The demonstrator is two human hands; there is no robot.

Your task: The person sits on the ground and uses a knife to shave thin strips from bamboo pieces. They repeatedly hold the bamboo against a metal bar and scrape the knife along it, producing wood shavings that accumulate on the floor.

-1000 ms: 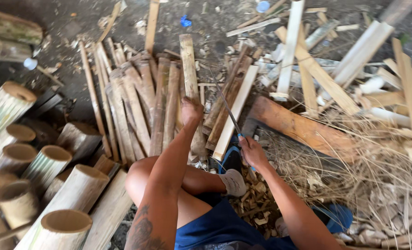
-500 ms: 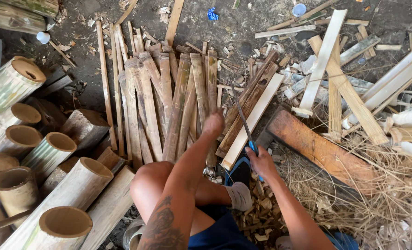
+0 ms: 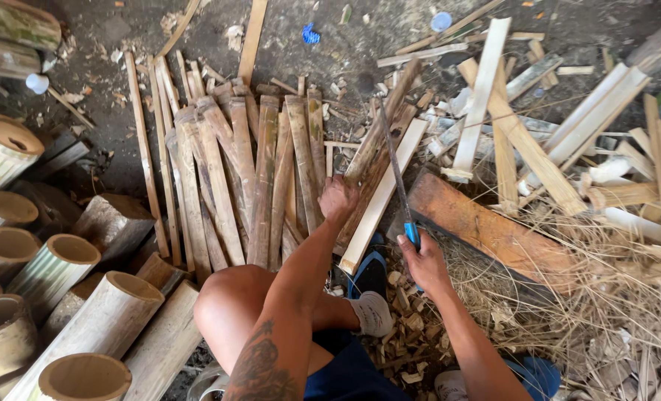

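Observation:
My left hand reaches forward and closes on the near end of a split bamboo slat in a fan of several slats lying on the dirt. My right hand grips the blue handle of a long, thin dark blade that points away from me, over a pale slat. My bare knee sits below the left arm, and a blue sandal shows between the hands.
Cut bamboo tube sections are stacked at the left. A reddish wooden plank lies right of the blade. Pale split strips and dry shavings cover the right side. Chips litter the ground near my feet.
The view has tilted down and closer. My left hand has moved forward onto the slat ends; my right hand keeps the blade in about the same place.

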